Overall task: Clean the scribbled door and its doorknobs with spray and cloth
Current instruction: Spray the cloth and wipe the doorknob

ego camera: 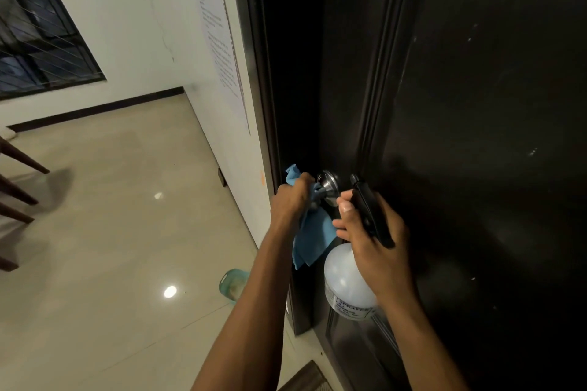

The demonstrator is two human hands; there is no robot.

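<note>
Your left hand [290,200] has its grip curled around a bunched blue cloth [313,233], pressing it against the silver doorknob [327,185], with the loose end of the cloth hanging down below your wrist. Your right hand [373,232], just right of the knob, has its grip wrapped around the black trigger head [370,209] of the spray bottle [346,282], nozzle up near the knob. So you look to be on the knob step now, wiping this near-side knob; whether it has been sprayed I cannot tell. The dark door [476,105] fills the right of the view and carries pale flecks and faint smears on its panel, so the door face likely needs more wiping, and any knob on the far side is out of sight. The bottle's translucent white body looks pale all through; its liquid level I cannot read. Low on the floor [111,232], left of your left forearm, sits a green tub [233,286]; its contents are unclear.
</note>
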